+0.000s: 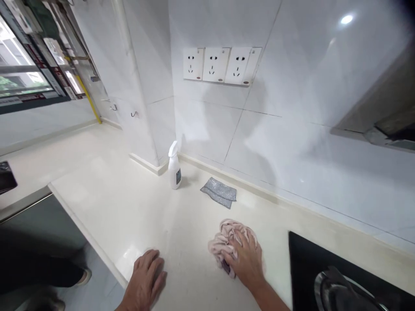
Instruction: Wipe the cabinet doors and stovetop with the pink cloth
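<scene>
My right hand (248, 261) presses on a crumpled pale pink cloth (223, 239), its fingers spread over the bunched folds on the counter. A small dark patch shows at the cloth's lower edge. My left hand (145, 276) rests on the cream countertop (181, 255) near its front edge, fingers slightly bent and holding nothing. Beyond the pink cloth lies a folded grey mesh cloth (219, 192), near the wall. A white spray bottle (174, 168) with a dark label stands upright to the left of it, by the wall corner.
A black cooktop (304, 272) with a burner lies to the right of my right hand. Wall sockets (212, 65) sit above the counter. A range hood (389, 108) juts in at upper right. The counter turns left toward a window (26, 73). A person's leg and shoe show lower left.
</scene>
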`<state>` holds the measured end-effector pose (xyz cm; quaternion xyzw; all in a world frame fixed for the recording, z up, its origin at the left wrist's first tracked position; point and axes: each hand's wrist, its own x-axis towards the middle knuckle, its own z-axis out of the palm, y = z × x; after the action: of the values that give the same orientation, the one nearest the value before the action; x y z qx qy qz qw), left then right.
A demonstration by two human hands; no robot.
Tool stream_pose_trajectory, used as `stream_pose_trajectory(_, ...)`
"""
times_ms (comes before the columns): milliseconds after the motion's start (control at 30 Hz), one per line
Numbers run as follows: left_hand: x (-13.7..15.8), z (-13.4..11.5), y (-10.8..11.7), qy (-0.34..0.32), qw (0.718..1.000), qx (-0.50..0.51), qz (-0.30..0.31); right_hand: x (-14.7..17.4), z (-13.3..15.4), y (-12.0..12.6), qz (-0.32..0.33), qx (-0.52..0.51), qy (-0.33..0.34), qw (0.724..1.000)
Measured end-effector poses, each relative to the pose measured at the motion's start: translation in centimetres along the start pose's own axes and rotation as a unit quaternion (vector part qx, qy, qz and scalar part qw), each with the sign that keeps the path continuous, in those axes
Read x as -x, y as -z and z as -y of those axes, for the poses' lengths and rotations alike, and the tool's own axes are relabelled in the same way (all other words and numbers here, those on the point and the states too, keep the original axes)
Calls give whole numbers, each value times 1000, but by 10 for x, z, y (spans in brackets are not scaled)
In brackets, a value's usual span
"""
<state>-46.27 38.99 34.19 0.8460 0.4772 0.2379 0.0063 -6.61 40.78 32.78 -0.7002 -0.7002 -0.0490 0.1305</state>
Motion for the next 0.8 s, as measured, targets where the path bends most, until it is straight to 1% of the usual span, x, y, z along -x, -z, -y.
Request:
stream_pose_trajectory(33,0,0,1,1,1000,1,-2,-12,5,0,11,0,-5,1000)
stream_pose_trajectory(67,0,-1,1,2,1000,1,-3,-31,8,1,25,0,-16,1000)
stream_pose_trajectory(167,1,0,2,4,1000,2,-2,-110,16,2,69,-15,-59,996)
stream_pose_trajectory(233,2,0,3,5,1000,4,5,-163,26,0,74,-32,-66,995)
stream_pose_trajectory(267,3,0,3,6,1000,6,9,-184,33,-3,74,-42,-63,994)
stream_pose_trajectory(333,4,0,3,10,1000,9,15,-209,53,-10,72,-59,-50,994)
stream_pose_trajectory(367,5,-1,3,14,1000,9,14,-213,64,-13,70,-68,-42,994)
stream_pose_trajectory(400,6,-2,3,19,1000,9,9,-210,76,-15,68,-74,-35,994)
stream_pose_trajectory(467,7,-3,3,29,1000,7,-6,-189,103,-17,59,-81,-31,995)
stream_pose_trajectory(533,9,-3,2,33,999,7,-20,-157,133,-15,45,-86,-34,995)
stream_pose_trajectory(600,12,-3,1,34,999,13,-26,-119,167,-12,37,-100,-17,994)
stream_pose_trajectory(700,16,-1,-1,39,997,43,-47,-56,215,-4,46,-137,64,987)
stream_pose_trajectory(767,19,1,-1,53,994,66,-69,-9,230,3,38,-160,127,978)
stream_pose_trajectory(800,20,1,-2,59,993,74,-74,14,229,7,30,-171,155,972)
